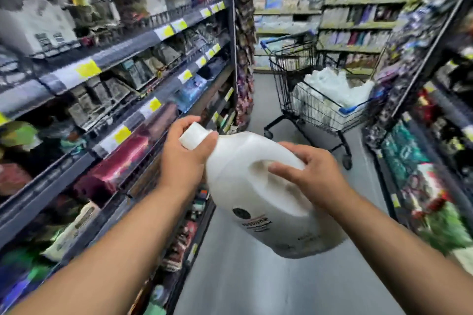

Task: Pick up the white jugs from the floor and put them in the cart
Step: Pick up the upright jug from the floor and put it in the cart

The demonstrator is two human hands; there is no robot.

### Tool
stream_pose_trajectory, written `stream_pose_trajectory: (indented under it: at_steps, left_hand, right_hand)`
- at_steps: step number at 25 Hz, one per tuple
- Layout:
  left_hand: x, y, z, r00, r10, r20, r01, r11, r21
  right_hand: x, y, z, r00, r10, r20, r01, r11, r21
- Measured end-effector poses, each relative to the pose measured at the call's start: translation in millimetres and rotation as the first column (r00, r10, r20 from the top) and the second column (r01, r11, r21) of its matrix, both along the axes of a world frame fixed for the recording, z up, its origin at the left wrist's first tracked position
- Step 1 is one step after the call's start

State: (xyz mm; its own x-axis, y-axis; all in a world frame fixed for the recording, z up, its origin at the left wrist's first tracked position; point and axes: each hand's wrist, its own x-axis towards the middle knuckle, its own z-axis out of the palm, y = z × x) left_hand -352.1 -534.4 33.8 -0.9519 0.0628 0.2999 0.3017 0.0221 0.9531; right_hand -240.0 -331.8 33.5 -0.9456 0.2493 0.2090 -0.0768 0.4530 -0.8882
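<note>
Both hands hold one white jug: left hand wraps the neck, right hand clamps the handle. Its heavy base hangs below both grips and could slip before reaching the cart.

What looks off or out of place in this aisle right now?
Nothing stands out. The white jug is capped and held tilted by the left hand and right hand; no spill is visible. The cart stands upright ahead, already piled with white items.

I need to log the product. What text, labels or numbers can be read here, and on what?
White jug, held by both hands: a round dark emblem and lines of print, too blurred to read.
Yellow shelf price tags: blurred, nothing legible.
Packages on the shelves: no readable text.
</note>
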Motion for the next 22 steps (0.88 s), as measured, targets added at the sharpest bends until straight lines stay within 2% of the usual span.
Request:
stream_pose_trajectory:
  at_steps: [4, 6, 10, 22]
  left_hand:
    - [-71, 107, -7, 0.993, -0.119, -0.003, 0.119, 0.992, 0.03]
    - [-105, 162, -13, 0.99, -0.14, 0.023, 0.138, 0.989, 0.056]
    - [-168, 256, -19, 0.984, -0.169, 0.062, 0.163, 0.982, 0.092]
    - [-451, 489, -30, 0.927, -0.366, 0.083, 0.357, 0.928, 0.106]
  right_hand:
    - [-51, 91, -2, 0.993, -0.119, 0.009, 0.119, 0.993, 0.015]
    - [-78, 143, -3, 0.99, -0.136, 0.026, 0.136, 0.991, 0.001]
    - [-138, 235, 0, 0.986, -0.163, 0.029, 0.161, 0.984, 0.071]
    - [-393, 437, -10, 0.957, -0.291, 0.019, 0.288, 0.953, 0.091]
